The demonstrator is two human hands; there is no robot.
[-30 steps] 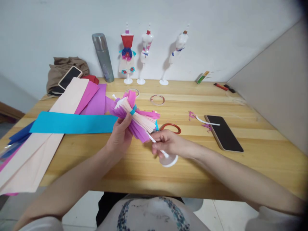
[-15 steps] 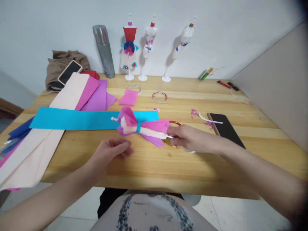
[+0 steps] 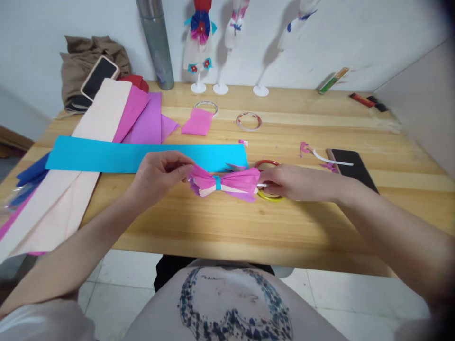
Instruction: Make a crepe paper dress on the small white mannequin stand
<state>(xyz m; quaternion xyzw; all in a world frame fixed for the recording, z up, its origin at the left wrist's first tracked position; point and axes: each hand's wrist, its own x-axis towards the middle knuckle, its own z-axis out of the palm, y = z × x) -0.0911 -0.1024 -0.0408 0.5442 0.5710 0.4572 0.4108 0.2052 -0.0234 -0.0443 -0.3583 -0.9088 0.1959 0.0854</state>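
A small doll mannequin lies sideways between my hands, wrapped in a pink, white and purple crepe-paper dress (image 3: 236, 181) with a turquoise waistband (image 3: 218, 183). My right hand (image 3: 289, 182) is closed around the mannequin's thin white stand rod, just past the skirt hem. At the other end, my left hand (image 3: 165, 173) pinches the pink paper at the bodice edge; its fingers partly hide the mannequin's top. Beneath the dress and right hand are scissors with red and yellow handles (image 3: 269, 195), partly covered. Behind the left hand stretches a turquoise paper strip (image 3: 95, 154).
Crepe-paper sheets (image 3: 81, 189) pile up at left, near a brown cloth (image 3: 92, 52) and phone (image 3: 100, 78). Tape rolls (image 3: 249, 129) and a pink square (image 3: 197, 121) lie behind. Mannequins (image 3: 198, 61) and a flask (image 3: 156, 52) stand by the wall. Another phone (image 3: 355, 168) is at right.
My left hand has risen from beside the dress to its bodice end and taken hold of the paper. The mannequin has turned and shows more pink. The view has tilted down.
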